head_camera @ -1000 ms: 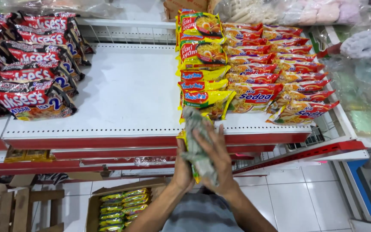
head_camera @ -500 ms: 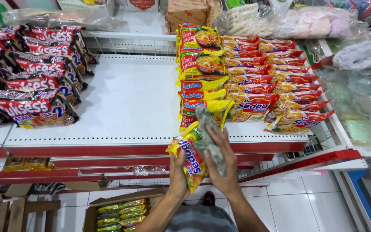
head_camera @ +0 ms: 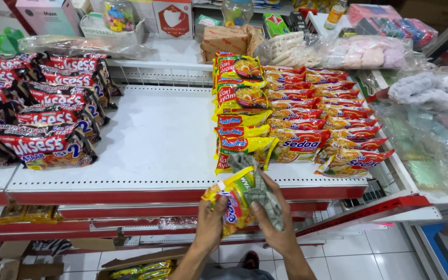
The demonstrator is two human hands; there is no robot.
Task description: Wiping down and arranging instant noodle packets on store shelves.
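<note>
Low in the middle of the frame, we see our left hand closed around a yellow noodle pack. Our right hand is just beside it, fingers wrapped around a grey cloth that sticks up past the pack. Both are held in front of the red edge of a white shelf. Right above the hands, in the middle of the frame, more yellow packs lie in a stack, with orange packs beside them. Red packs lie far off at the left. A box with more packs sits on the floor at the bottom.
</note>
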